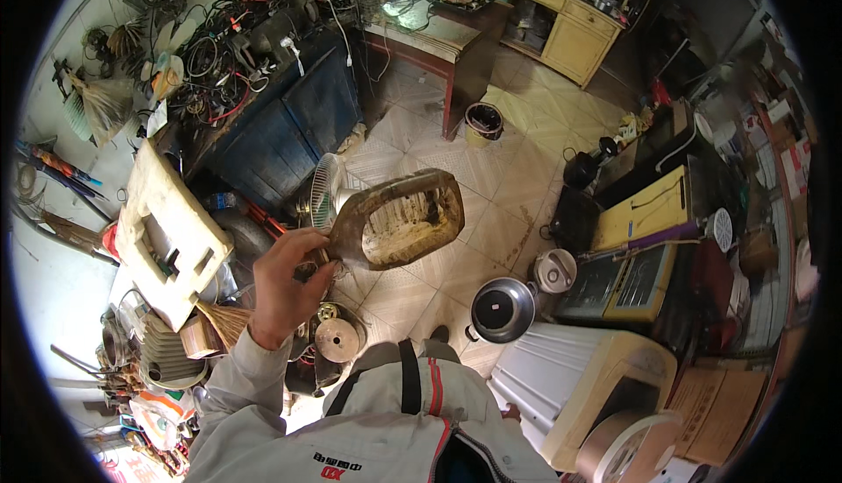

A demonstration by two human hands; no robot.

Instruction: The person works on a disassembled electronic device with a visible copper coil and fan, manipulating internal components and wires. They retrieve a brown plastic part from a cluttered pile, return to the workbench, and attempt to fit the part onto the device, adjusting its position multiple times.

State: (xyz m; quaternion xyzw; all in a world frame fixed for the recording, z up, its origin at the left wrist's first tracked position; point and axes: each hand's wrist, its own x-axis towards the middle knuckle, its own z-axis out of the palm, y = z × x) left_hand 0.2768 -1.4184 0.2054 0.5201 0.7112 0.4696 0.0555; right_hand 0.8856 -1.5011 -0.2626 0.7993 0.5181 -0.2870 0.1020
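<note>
My left hand [294, 281] is raised in front of me, thumb and fingers closed on the narrow end of a grimy brown plastic bottle [351, 236]. The bottle lies tilted, its wide end pointing right. A large opening in its upper side shows a stained, yellowish inside. Of my right hand [510, 412], only a small part shows, low beside my body and close to a white appliance [557, 378]; its fingers are mostly hidden. Behind the bottle stands a wire-caged fan [328, 189].
Blue cabinets [289, 124] heaped with cables stand at the back left. A waste bin [483, 124] sits on the tiled floor. Close on the right are a dark pan [503, 309], a lidded pot [554, 270] and a two-door cabinet [610, 286]. A cream panel [167, 229] leans at left.
</note>
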